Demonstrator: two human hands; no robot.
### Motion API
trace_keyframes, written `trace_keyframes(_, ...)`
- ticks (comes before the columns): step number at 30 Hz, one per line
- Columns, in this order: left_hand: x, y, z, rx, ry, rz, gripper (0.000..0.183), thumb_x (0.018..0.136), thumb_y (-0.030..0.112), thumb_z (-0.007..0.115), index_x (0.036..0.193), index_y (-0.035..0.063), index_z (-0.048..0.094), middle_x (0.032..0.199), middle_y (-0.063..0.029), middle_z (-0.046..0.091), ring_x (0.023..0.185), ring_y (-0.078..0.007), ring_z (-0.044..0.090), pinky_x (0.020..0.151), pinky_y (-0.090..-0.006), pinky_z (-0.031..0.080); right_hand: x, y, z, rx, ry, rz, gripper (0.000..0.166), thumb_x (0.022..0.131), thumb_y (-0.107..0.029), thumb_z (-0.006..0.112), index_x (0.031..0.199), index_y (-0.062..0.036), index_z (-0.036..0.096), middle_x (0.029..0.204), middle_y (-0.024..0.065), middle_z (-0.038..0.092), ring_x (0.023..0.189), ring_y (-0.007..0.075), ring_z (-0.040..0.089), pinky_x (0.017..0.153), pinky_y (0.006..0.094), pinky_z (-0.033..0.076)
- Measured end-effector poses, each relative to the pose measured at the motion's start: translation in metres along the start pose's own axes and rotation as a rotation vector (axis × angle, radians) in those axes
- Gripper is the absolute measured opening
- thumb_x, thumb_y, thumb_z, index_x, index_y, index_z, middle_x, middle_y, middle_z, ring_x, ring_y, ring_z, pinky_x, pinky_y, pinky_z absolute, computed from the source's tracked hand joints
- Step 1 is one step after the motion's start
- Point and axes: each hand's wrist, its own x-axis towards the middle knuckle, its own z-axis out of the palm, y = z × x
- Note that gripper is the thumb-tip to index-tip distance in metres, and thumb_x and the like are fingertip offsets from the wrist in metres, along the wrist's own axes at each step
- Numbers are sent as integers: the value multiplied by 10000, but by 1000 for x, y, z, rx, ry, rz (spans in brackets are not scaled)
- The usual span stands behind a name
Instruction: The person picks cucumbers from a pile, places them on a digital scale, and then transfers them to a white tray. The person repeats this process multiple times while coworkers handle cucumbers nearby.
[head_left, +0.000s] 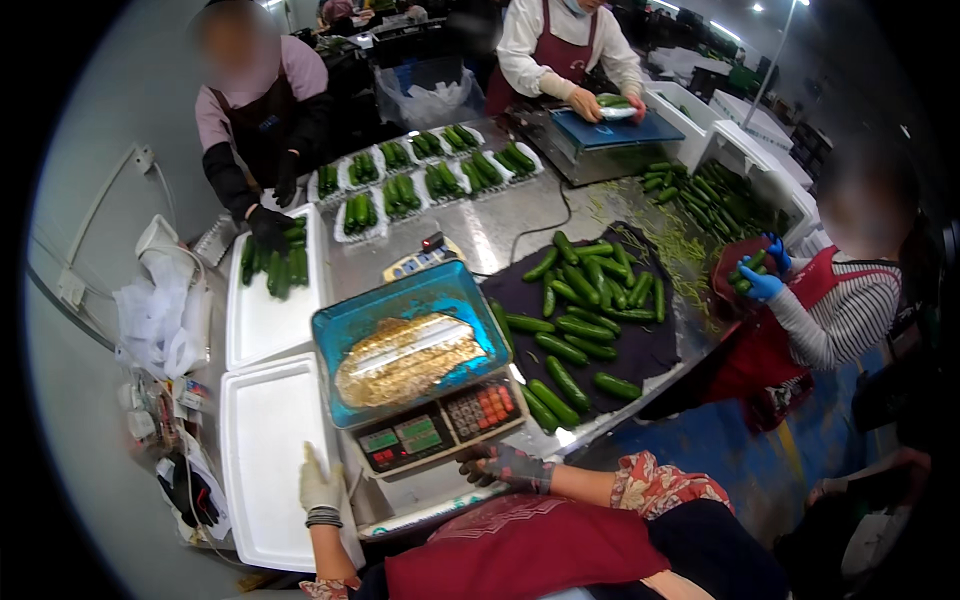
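My left hand (321, 480), in a pale glove, is over the right rim of a white foam box (262, 450), index finger pointing forward; whether it touches the rim I cannot tell. Nothing shows in it. My right hand (504, 466), in a dark patterned glove, hovers by the front edge of a digital scale (442, 427), fingers slightly bent and holding nothing visible. On the scale's blue tray (330, 330) lies a crumpled, shiny wrapped piece (409, 360). Several loose cucumbers (589, 277) are spread on a dark cloth (517, 289) right of the scale.
Cucumbers on wrapped trays (401, 195) stand in rows behind. One co-worker reaches into another foam box (270, 330) of cucumbers; another holds a pack over a second scale (615, 127). At right, a blue-gloved person holds cucumbers beside a tipped foam box (757, 154). A cable (540, 227) crosses the table.
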Motion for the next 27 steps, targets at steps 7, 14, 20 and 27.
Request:
trace_keyframes(7, -49, 63, -41, -640, 319, 142, 595, 845, -16, 520, 1398, 126, 357, 1029, -82, 540, 858, -152, 516, 807, -289, 443, -72, -29, -92, -448, 537, -224, 282, 820, -119, 527, 1090, -51, 572, 887, 114, 627, 766, 214, 600, 662, 322, 490)
trace_keyframes(14, -86, 168, -16, -674, -49, 403, 511, 856, -8, 532, 1346, 101, 436, 984, -65, 588, 868, -143, 568, 818, -263, 467, -139, -28, -188, -1535, 1015, -131, 423, 719, -277, 693, 1077, -92, 566, 972, 151, 592, 874, 331, 588, 733, 430, 478)
trace_keyframes(20, -105, 232, 41, -891, -485, 417, 436, 880, 52, 539, 1310, 69, 473, 971, -53, 587, 888, -121, 566, 811, -244, 461, -142, -28, -211, -1327, 936, -22, 501, 706, -295, 701, 1124, -62, 551, 992, 167, 593, 899, 343, 580, 766, 439, 471)
trace_keyframes(27, -101, 278, 55, -946, -786, 347, 417, 905, 98, 542, 1313, 64, 464, 1007, -31, 588, 897, -77, 545, 811, -201, 443, -111, 4, -234, 526, 401, -252, 423, 854, -220, 585, 1205, -4, 489, 1129, 113, 585, 924, 246, 604, 757, 320, 487)
